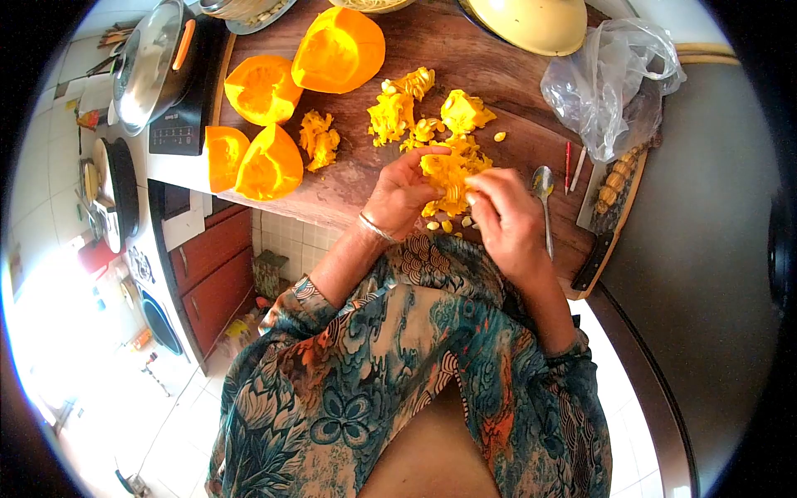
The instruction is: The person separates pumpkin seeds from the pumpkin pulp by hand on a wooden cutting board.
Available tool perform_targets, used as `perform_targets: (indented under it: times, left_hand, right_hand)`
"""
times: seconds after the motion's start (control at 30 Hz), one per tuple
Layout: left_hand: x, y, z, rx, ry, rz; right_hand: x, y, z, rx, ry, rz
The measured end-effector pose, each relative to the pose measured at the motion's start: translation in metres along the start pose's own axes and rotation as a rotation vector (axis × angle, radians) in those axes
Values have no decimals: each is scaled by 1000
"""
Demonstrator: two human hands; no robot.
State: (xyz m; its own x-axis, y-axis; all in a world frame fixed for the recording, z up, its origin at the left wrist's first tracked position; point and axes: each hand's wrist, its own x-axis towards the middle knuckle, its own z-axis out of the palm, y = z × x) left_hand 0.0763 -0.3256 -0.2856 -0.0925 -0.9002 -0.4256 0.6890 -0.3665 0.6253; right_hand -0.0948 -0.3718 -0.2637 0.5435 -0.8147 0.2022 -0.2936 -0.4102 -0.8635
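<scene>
A clump of stringy orange pumpkin pulp (448, 176) with seeds is held in my left hand (402, 192), whose fingers are closed around its left side. My right hand (508, 217) is pinched against the right edge of the same clump; what sits between its fingertips is hidden. Several loose pumpkin seeds (447, 225) lie on the wooden table (357, 178) just below the clump. More pulp (390, 114) is heaped beyond my hands, and a separate lump of pulp (319, 139) lies to the left, beside a cut pumpkin piece (271, 163).
Larger pumpkin pieces (340, 51) stand at the back left, near a lidded pan (154, 70) on a cooktop. To the right lie a spoon (544, 187), a red pen-like stick (568, 166), a clear plastic bag (610, 83) and a black-handled knife (596, 264). A yellow bowl-shaped item (531, 21) sits behind.
</scene>
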Motion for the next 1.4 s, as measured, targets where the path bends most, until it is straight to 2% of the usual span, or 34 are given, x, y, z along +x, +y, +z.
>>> perform_targets:
  times: [0.07,0.2,0.47,0.6,0.73,0.83,0.97,1.03,1.13,1.33,1.4]
  left_hand:
    - [0,1,1,29,19,3]
    - [2,-2,3,161,84,67]
    - [3,-3,1,339,130,29]
    - [2,3,9,480,130,45]
    - [4,0,6,838,68,248]
    - [2,4,9,922,42,213]
    - [2,5,12,831,84,181]
    - [4,4,7,764,86,140]
    - [5,5,0,609,65,13]
    - [5,0,-4,790,-14,95]
    - [2,2,2,683,2,56]
  right_hand:
    - [-1,-2,3,-74,-93,-24]
    - [-1,0,11,-82,-81,13]
    - [1,6,13,-105,-178,50]
    - [5,1,10,24,-145,61]
    - [6,10,13,135,-121,121]
    - [4,17,12,172,-124,172]
    - [2,16,13,100,-106,169]
    - [4,14,14,85,-84,91]
    - [5,14,14,69,-84,59]
    - [2,16,16,-1,-81,58]
    - [1,17,17,13,-58,73]
